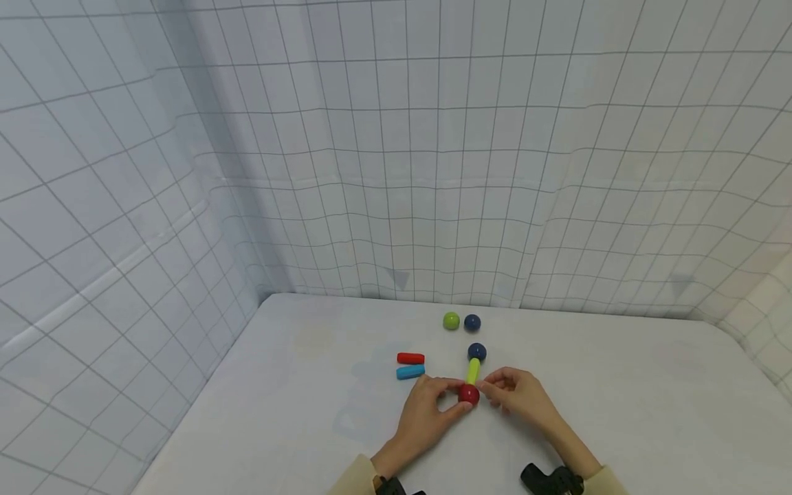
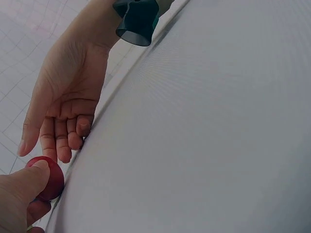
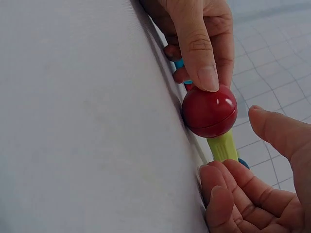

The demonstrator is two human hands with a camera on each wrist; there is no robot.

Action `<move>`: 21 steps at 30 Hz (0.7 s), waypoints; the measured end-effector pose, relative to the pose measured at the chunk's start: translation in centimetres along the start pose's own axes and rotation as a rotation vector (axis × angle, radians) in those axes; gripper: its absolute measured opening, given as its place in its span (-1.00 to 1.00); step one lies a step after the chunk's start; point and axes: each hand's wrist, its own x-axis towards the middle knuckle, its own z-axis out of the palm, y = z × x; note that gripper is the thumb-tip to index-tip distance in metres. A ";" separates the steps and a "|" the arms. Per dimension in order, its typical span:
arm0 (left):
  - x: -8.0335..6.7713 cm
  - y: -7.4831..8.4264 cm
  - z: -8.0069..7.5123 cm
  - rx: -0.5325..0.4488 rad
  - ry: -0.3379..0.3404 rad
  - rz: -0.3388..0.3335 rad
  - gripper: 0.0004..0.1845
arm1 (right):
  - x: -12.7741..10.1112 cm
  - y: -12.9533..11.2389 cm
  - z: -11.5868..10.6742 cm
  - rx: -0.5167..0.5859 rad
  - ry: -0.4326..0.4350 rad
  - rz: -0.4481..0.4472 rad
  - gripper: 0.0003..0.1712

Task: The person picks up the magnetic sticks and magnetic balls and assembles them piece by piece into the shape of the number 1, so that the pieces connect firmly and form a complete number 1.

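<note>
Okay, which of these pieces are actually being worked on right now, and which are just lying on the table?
In hand:
red ball, pinched by the left hand
green rod joined to it, by the right hand
blue ball on the rod's far end

Lying about:
red rod
light blue rod
green ball
dark blue ball

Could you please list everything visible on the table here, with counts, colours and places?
red ball: 1, red, near edge of the table, at the near end of the green stick, pinched by the left hand.
green stick: 1, yellow-green, between the red ball and a dark blue ball.
dark blue balls: 2, one on the stick's far end, one farther back beside the green ball.
green ball: 1, far centre.
red stick: 1, left of the assembly.
blue stick: 1, just nearer than the red stick.
table: 1, white.
left hand: 1.
right hand: 1, fingers at the stick.
</note>
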 end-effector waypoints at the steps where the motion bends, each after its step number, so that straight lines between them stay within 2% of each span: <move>1: 0.0 0.0 0.0 0.000 0.001 0.000 -0.59 | 0.0 -0.1 0.0 -0.006 0.001 0.002 -0.60; 21: 0.1 0.0 0.0 -0.016 0.005 0.005 -0.58 | -0.8 -1.4 0.8 -0.064 0.020 0.027 -0.59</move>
